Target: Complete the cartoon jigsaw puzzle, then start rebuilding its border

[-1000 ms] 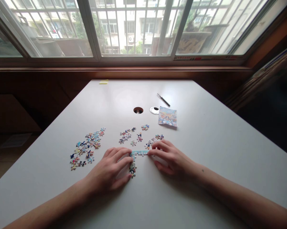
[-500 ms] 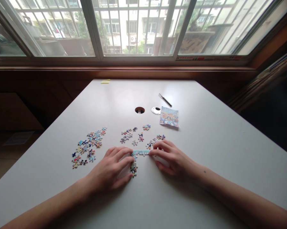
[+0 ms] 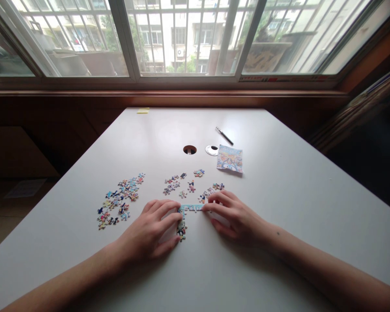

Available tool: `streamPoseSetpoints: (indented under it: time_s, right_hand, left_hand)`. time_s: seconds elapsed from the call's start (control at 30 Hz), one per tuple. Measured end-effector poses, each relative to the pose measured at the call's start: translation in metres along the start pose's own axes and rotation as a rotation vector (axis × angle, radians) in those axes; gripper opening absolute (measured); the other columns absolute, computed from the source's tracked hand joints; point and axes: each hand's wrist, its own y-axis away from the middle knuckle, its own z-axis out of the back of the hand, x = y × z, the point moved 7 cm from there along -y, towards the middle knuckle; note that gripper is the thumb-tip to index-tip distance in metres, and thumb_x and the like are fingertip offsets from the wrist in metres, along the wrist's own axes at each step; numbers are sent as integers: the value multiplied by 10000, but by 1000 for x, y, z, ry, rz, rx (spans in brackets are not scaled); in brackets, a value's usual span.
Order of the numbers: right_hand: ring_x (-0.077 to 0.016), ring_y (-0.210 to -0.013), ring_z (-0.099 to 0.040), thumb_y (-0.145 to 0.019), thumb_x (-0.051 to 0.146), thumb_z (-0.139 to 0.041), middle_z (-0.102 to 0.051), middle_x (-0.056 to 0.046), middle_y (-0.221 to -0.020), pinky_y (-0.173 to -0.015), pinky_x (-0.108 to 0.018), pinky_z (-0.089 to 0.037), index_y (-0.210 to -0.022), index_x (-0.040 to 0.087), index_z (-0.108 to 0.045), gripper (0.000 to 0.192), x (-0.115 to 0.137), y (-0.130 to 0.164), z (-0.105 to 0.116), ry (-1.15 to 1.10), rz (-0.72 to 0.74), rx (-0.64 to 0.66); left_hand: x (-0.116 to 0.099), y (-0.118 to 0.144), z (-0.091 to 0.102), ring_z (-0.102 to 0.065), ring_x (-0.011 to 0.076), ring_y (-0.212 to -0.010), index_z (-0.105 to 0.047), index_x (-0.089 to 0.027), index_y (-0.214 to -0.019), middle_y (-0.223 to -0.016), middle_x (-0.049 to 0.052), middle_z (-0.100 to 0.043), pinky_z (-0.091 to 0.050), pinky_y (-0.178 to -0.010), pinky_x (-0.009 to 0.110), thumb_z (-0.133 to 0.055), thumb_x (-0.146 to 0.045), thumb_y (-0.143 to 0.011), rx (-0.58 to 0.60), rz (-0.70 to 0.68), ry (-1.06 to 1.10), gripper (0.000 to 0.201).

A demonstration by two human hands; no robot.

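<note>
A joined corner of a jigsaw puzzle (image 3: 191, 208) lies on the white table, with a pale blue strip across the top and a darker strip running down its left side. My left hand (image 3: 157, 227) grips the left strip, fingertips at the upper corner and thumb near the lower end. At the strip's right end, the fingertips of my right hand (image 3: 233, 216) hold the puzzle's edge, the thumb bent beneath the palm. Those fingers partly cover the end piece. Just beyond my right fingers lie loose jigsaw pieces (image 3: 211, 191).
A large pile of jigsaw pieces (image 3: 120, 199) spreads to the left, and smaller groups of pieces (image 3: 172, 185) lie behind the puzzle. Farther back are a round cable hole (image 3: 189, 150), its metal cover (image 3: 211, 150), a printed packet (image 3: 230, 159), a pen (image 3: 224, 136) and a yellow sticky note (image 3: 143, 111).
</note>
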Motion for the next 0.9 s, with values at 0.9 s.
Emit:
streamPoseSetpoints:
  time_s: [0.9]
  right_hand:
    - [-232,-992,-521,-867,180,-566,-575,-101,-1104,-893,-428,-483,-1218,219,-584,354,0,0,-1,5,4,1]
  left_hand:
    - [0,0,1,-501,296,-1230,-570,-209,-1211,-1342,121,-548,-391,-1038,448,-597,-311,-887,-10,-7,-6,340]
